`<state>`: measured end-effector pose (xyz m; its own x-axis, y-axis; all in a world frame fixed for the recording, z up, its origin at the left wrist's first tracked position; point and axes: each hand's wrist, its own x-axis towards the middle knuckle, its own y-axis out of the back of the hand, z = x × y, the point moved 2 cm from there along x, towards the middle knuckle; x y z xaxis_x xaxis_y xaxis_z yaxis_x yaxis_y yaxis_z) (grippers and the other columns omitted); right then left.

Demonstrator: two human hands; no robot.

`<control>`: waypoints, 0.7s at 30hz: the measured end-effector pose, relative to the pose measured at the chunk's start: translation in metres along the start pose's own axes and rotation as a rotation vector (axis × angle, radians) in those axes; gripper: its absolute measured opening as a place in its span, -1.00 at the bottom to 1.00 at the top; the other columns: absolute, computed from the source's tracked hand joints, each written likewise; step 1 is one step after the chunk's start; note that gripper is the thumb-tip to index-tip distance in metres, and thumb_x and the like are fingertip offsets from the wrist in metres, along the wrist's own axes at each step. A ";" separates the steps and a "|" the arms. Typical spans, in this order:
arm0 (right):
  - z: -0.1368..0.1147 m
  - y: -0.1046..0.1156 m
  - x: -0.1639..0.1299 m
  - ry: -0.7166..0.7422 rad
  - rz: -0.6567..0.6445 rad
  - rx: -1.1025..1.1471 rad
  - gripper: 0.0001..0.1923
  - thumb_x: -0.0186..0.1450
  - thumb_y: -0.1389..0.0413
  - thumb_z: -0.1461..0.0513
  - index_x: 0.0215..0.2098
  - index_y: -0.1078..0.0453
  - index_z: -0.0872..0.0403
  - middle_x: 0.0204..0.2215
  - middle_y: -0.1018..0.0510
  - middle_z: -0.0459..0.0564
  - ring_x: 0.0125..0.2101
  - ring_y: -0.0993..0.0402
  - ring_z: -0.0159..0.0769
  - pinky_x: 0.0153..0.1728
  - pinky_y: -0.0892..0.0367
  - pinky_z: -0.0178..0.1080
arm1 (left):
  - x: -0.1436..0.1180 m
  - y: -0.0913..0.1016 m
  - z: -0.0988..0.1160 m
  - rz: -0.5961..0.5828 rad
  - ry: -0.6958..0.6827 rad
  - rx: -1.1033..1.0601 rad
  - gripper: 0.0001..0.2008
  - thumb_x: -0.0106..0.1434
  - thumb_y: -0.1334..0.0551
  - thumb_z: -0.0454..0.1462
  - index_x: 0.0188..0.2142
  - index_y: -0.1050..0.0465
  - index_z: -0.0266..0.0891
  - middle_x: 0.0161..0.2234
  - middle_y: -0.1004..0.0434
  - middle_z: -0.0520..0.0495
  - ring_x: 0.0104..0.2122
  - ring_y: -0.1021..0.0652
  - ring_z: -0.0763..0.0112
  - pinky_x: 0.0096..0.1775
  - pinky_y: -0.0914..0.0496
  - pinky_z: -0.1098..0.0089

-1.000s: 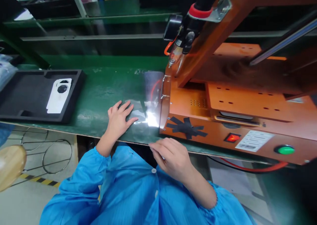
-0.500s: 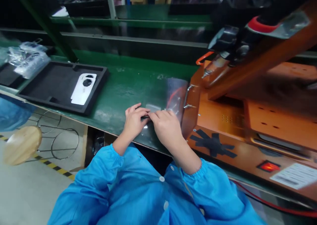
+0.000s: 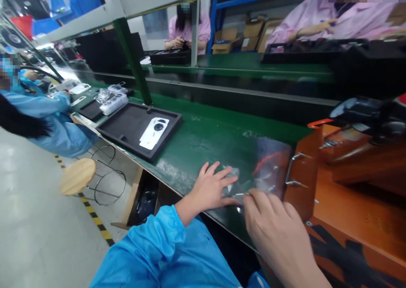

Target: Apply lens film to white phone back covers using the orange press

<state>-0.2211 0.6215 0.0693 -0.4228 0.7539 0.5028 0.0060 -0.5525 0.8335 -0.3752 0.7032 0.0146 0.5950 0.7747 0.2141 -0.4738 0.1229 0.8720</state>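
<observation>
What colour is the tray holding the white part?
Black, seen in the head view: the tray holds the white part.

Left hand (image 3: pixel 211 188) has spread flat on the clear bag (image 3: pixel 260 174); right hand (image 3: pixel 275 231) has drawn back, pinching its edge.

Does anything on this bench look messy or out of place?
Little stands out. A crumpled clear plastic bag lies by the orange machine, under the left hand; the white part sits askew in its black tray.

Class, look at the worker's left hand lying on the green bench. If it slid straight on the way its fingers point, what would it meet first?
Probably the clear plastic bag just past the left hand; its fingertips seem to touch the bag's edge already. Beyond lies the orange machine.
</observation>
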 end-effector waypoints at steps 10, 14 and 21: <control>-0.006 0.043 -0.037 -0.427 0.277 0.459 -0.94 0.52 -0.13 0.25 -0.16 -0.39 -0.03 -0.25 -0.60 0.03 -0.28 -0.60 -0.16 -0.16 -0.45 -0.12 | 0.003 0.060 -0.024 0.054 0.130 0.069 -0.31 0.35 -0.45 0.01 0.39 -0.41 -0.11 0.43 -0.40 -0.17 0.38 -0.46 0.13 0.39 -0.40 0.23; -0.004 0.045 -0.048 -0.393 0.262 0.648 -0.93 0.50 -0.14 0.23 -0.19 -0.39 -0.01 -0.26 -0.59 -0.01 -0.30 -0.61 -0.24 -0.16 -0.46 -0.22 | 0.016 0.150 -0.108 0.219 0.548 0.236 -0.66 0.54 -0.14 -0.16 0.11 -0.60 -0.25 0.22 -0.56 -0.35 0.33 -0.49 -0.03 0.41 -0.30 -0.08; -0.015 0.025 -0.040 -0.682 0.100 1.158 -0.76 0.49 -0.14 0.15 -0.36 -0.41 -0.01 -0.37 -0.55 -0.09 -0.40 -0.51 -0.33 -0.38 -0.39 -0.34 | 0.022 0.216 -0.216 0.155 1.053 0.288 -0.40 -0.03 -0.58 0.15 -0.25 -0.59 -0.28 -0.10 -0.69 -0.46 0.08 -0.64 -0.36 0.11 -0.51 -0.10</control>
<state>-0.2179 0.5724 0.0666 0.1541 0.9405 0.3030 0.9092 -0.2550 0.3292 -0.6049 0.8812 0.1125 -0.3737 0.9270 -0.0329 -0.2448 -0.0644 0.9674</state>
